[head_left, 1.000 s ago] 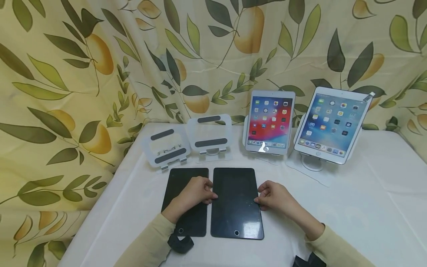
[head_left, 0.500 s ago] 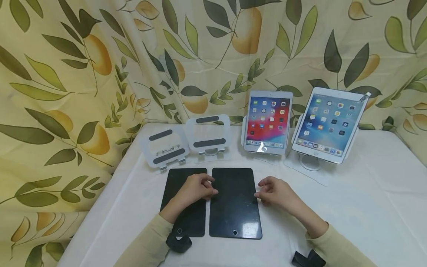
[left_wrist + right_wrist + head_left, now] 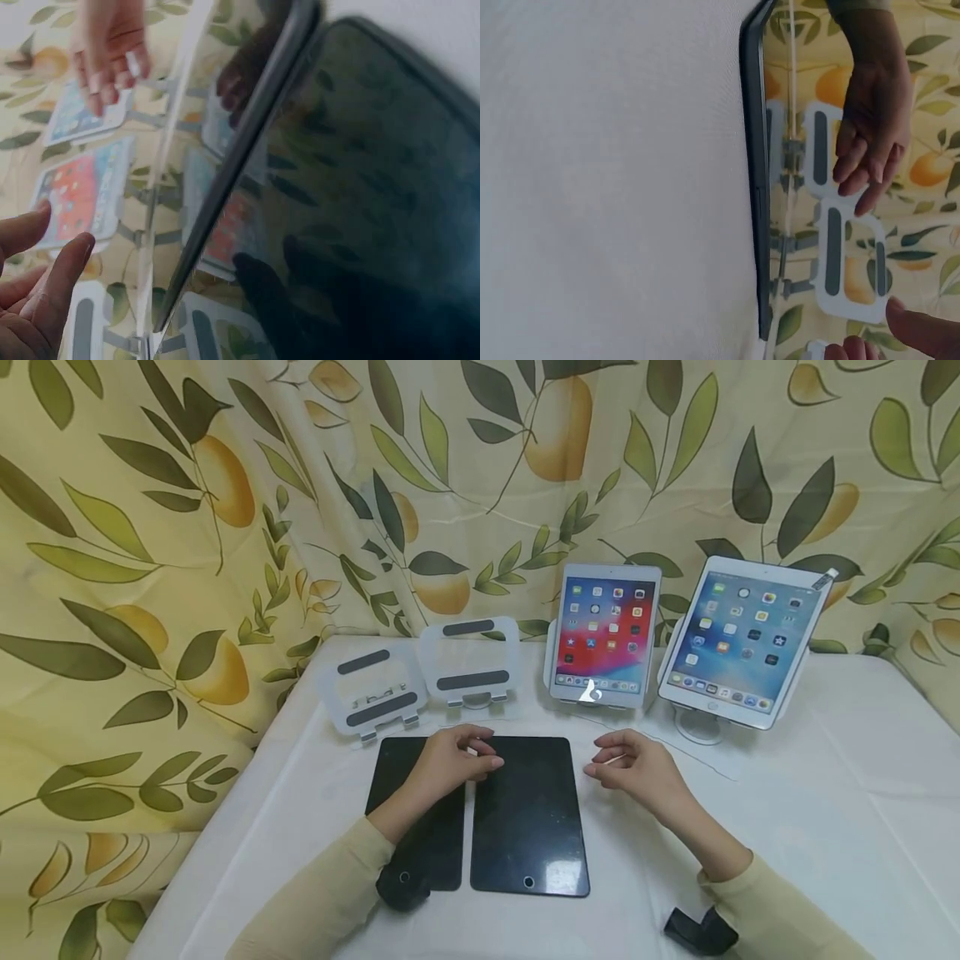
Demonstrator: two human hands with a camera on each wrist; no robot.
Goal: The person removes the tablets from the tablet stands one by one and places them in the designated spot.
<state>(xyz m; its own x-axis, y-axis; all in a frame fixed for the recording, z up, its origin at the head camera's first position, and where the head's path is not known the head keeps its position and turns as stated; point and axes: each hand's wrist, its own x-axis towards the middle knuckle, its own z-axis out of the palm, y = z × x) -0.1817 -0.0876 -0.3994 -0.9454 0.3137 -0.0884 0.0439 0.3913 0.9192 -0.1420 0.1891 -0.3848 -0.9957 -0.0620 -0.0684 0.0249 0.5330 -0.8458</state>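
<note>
Two black tablets lie flat side by side on the white cloth, a left tablet and a right tablet. My left hand hovers over the gap between their far ends, thumb and fingers loosely bent, holding nothing. Just off the right tablet's far right side is my right hand, also holding nothing, fingers relaxed. In the left wrist view the left hand's fingers show a gap from the thumb, above the tablet's glossy surface. The right wrist view shows the right thumb raised clear of the tablet edge.
Behind the tablets stand two white stands with dark pads, a left stand and a right stand. To their right, a smaller-looking lit white tablet and another lit tablet lean on stands. A patterned curtain hangs behind the table.
Both hands have come off the right tablet's side edges, rising and moving toward its far end. The right hand has also drifted right. The tablets stay where they were.
</note>
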